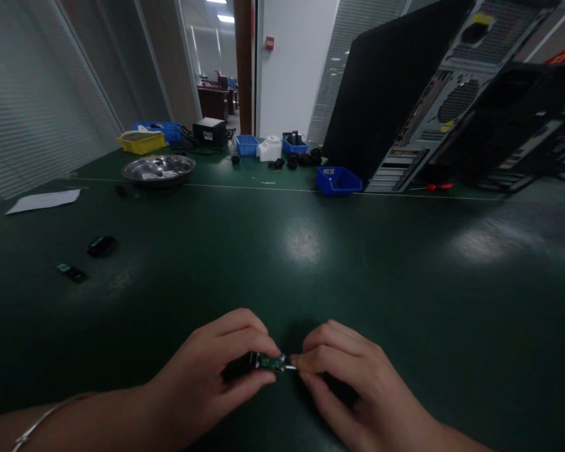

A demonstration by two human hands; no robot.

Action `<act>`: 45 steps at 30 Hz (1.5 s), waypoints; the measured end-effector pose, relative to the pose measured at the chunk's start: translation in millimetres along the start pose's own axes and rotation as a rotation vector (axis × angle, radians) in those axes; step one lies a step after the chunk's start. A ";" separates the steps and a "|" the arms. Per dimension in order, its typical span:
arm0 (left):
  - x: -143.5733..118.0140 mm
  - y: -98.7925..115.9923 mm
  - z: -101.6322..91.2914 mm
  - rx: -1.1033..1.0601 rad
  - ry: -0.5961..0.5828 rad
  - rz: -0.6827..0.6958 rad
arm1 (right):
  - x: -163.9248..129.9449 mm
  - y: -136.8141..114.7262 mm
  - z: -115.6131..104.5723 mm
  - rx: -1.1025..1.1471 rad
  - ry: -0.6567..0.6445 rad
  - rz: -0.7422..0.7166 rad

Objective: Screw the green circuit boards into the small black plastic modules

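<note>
Between the thumb and fingers of my left hand [221,358] is a small green circuit board [270,363] with a dark part at its left end. My right hand [353,376] pinches a thin, shiny metal piece [290,366] at the board's right end. The fingertips hide most of that piece, so its kind cannot be made out. Both hands are low over the green tabletop [245,263], near its front. Farther left on the table lie a small black part [102,245] and a flat dark part with a green patch [72,272].
Toward the back left stand a metal bowl [159,169] and a yellow bin [142,142]. A blue bin [339,181] sits beside a large black computer case [395,88] at the right. White paper [43,201] lies at the left edge. Small black parts [304,159] line the back.
</note>
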State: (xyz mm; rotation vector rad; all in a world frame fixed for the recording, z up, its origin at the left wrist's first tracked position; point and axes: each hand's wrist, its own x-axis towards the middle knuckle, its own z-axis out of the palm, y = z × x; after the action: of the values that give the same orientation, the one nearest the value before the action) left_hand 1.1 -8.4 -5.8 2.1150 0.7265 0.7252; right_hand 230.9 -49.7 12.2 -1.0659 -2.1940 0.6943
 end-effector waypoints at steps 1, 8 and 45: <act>0.5 -0.1 0.3 0.003 -0.016 -0.010 | -0.1 -0.3 -0.2 0.017 0.003 -0.003; 0.7 3.4 -0.3 0.053 -0.026 -0.060 | -1.5 2.4 -3.3 0.163 0.142 -0.040; -9.0 8.4 -12.8 0.380 -0.060 0.391 | -7.5 -0.2 -13.6 -0.180 0.095 -0.283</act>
State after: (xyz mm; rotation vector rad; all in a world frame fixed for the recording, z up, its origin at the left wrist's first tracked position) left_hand -11.7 -13.0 5.6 2.6588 0.4448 0.7691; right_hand 244.1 -53.4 19.6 -0.8304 -2.2957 0.3197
